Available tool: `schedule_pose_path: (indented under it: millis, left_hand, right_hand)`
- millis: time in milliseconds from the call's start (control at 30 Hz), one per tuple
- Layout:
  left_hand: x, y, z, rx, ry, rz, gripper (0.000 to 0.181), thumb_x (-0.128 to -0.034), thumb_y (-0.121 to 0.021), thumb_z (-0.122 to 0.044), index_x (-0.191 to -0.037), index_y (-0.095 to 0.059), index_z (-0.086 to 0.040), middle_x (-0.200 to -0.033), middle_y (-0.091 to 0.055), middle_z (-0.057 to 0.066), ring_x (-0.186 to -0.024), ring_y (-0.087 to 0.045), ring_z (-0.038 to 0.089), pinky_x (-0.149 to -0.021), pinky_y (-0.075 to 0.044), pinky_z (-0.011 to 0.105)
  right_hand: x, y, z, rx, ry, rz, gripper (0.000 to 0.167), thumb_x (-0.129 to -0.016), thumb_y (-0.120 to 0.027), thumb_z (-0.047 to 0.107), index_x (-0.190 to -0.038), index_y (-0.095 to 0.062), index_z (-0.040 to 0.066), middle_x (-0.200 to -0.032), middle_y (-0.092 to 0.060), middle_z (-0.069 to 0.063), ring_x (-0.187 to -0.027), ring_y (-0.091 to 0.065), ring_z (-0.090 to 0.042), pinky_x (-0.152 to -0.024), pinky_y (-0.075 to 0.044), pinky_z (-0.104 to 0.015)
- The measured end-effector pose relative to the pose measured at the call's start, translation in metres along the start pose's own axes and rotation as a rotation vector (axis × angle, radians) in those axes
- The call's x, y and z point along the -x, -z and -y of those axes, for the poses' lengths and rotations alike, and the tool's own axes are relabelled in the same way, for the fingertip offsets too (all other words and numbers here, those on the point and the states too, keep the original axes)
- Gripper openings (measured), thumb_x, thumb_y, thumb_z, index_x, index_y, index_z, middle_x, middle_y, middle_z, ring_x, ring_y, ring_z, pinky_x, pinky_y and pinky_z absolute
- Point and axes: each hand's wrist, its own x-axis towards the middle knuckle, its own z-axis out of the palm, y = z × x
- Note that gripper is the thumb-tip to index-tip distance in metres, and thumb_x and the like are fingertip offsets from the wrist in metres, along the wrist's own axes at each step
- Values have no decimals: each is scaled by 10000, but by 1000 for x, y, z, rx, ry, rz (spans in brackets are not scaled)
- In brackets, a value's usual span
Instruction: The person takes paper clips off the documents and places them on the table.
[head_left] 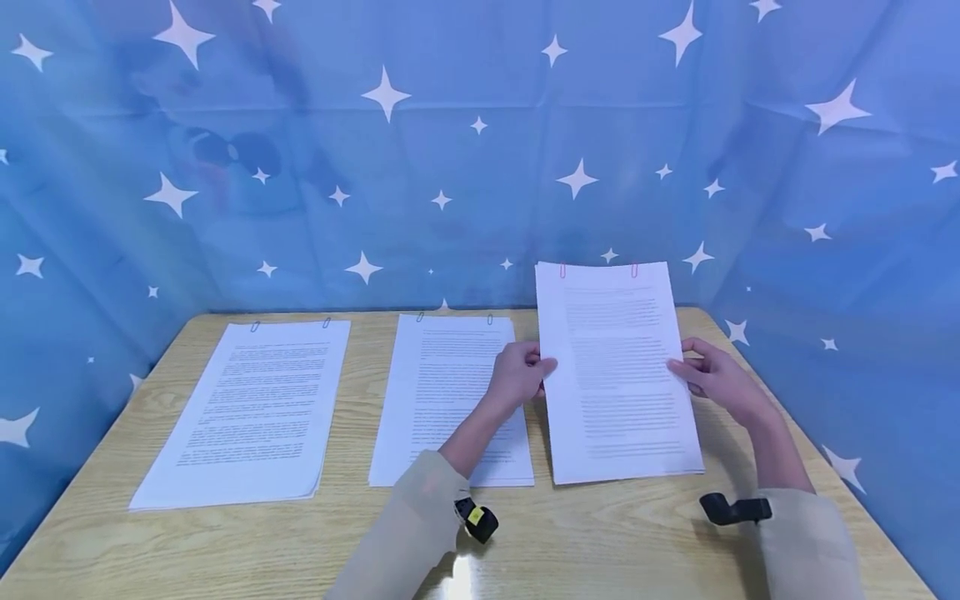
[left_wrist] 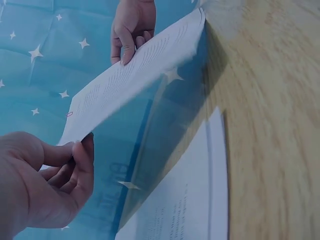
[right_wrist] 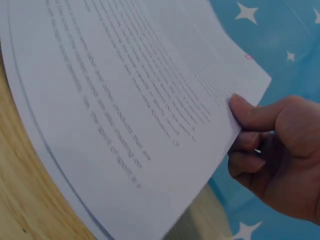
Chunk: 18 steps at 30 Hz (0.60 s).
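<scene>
Both hands hold up a stack of printed sheets (head_left: 618,375) with two pink clips on its top edge, tilted up off the table. My left hand (head_left: 517,375) pinches its left edge, thumb in front and fingers behind. On the opposite edge my right hand (head_left: 716,379) pinches it the same way. The left wrist view shows the raised stack (left_wrist: 135,70) slanting between the left hand (left_wrist: 50,180) and the right hand (left_wrist: 134,27). In the right wrist view the right thumb lies on the printed face of the stack (right_wrist: 125,100), beside the hand (right_wrist: 280,150).
A second clipped stack (head_left: 450,417) lies in the middle of the wooden table (head_left: 585,533), partly under the left forearm. Another stack (head_left: 247,408) with dark clips lies at the left. A blue curtain with white stars (head_left: 480,200) hangs behind and beside the table.
</scene>
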Motion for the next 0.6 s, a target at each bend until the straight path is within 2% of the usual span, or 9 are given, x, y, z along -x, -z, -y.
schedule_pose_path:
  millis: [133, 233, 300, 467, 600]
  left_hand:
    - [5, 9, -7, -42, -47, -34, 118, -994, -648, -104, -994, -722, -13, -643, -594, 12, -598, -652, 378, -491, -473, 224]
    - [9, 14, -13, -47, -61, -42, 123, -995, -650, -115, -1023, -721, -18, -689, -614, 10, -661, -658, 418, -499, -476, 224]
    - [12, 19, -16, -50, -69, -47, 132, -993, -653, -116, -1042, -722, -15, -728, -639, 16, -636, -655, 379, -508, -486, 231]
    - [20, 30, -25, -39, -74, -53, 153, -995, -654, -120, -1084, -719, -14, -807, -675, 41, -550, -591, 185, -521, -493, 238]
    - [28, 40, -30, -32, -71, -48, 136, -999, -651, -126, -1069, -712, -27, -810, -664, 45, -543, -559, 155, -517, -478, 240]
  right_hand:
    - [-1, -4, 4, -50, 42, 0, 275, -1058, -551, 189, -1238, -458, 3, -923, -706, -6, -727, -615, -129, -631, -493, -264]
    - [-1, -6, 10, -46, 58, -14, 284, -1051, -571, 204, -1247, -467, 27, -885, -693, -2, -677, -568, -140, -601, -451, -258]
    - [0, -8, 14, -29, 65, -27, 302, -1046, -581, 226, -1255, -478, 34, -810, -646, -11, -624, -504, -160, -576, -405, -271]
    - [1, -12, 27, -2, 95, -55, 341, -1040, -594, 277, -1268, -517, 36, -732, -587, -37, -550, -412, -198, -556, -362, -302]
    - [1, -15, 39, -8, 116, -68, 348, -1039, -591, 303, -1274, -549, 50, -689, -552, -37, -532, -379, -236, -551, -354, -320]
